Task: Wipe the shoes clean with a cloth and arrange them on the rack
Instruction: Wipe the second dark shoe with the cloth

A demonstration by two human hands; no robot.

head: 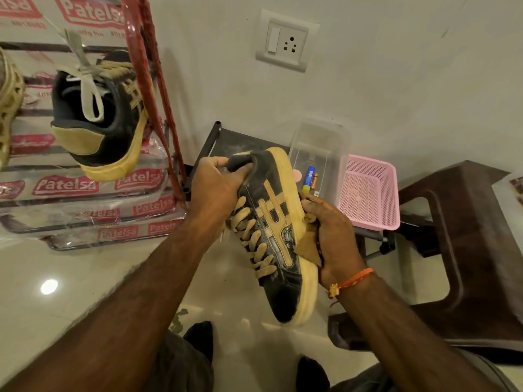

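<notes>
cloth [307, 247] mostly hidden under right hand [334, 236], perforated shoe [8, 108] cropped left

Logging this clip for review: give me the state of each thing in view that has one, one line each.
Held shoe: off the rack, laced, sole edge facing right.
Left hand: grips the shoe's heel collar.
Right hand: holds the cloth against the sole.
Cloth: crumpled, pressed on the sole edge.
Other shoe: on the rack, heel outward, laces loose.
Pink basket: upright.
Wall switch: position unclear.

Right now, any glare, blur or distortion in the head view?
Head view: a bright glare spot on the glossy floor at lower left; wide-angle bending toward the edges, with the rack leaning; the edges are soft, while the held shoe at centre is fairly sharp.
</notes>
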